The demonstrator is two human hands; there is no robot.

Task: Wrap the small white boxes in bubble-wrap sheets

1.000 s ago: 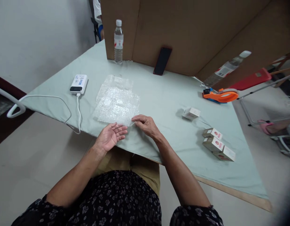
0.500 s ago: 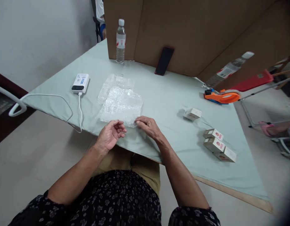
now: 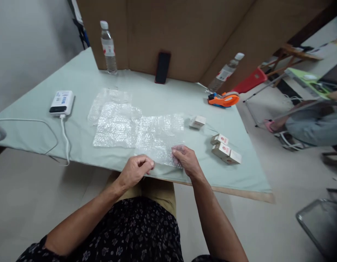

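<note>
Clear bubble wrap [image 3: 160,138], pale-green tablecloth [image 3: 184,98], orange tape dispenser [image 3: 224,99], blk phone [image 3: 162,67].

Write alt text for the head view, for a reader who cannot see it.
Both hands grip the near edge of a bubble wrap sheet on a green-covered table: left hand at one corner, right hand at the other. More bubble wrap lies to its left; small boxes sit to the right.

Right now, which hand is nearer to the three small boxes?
Right. The right hand rests beside the three small boxes; the left hand is farther away.
</note>
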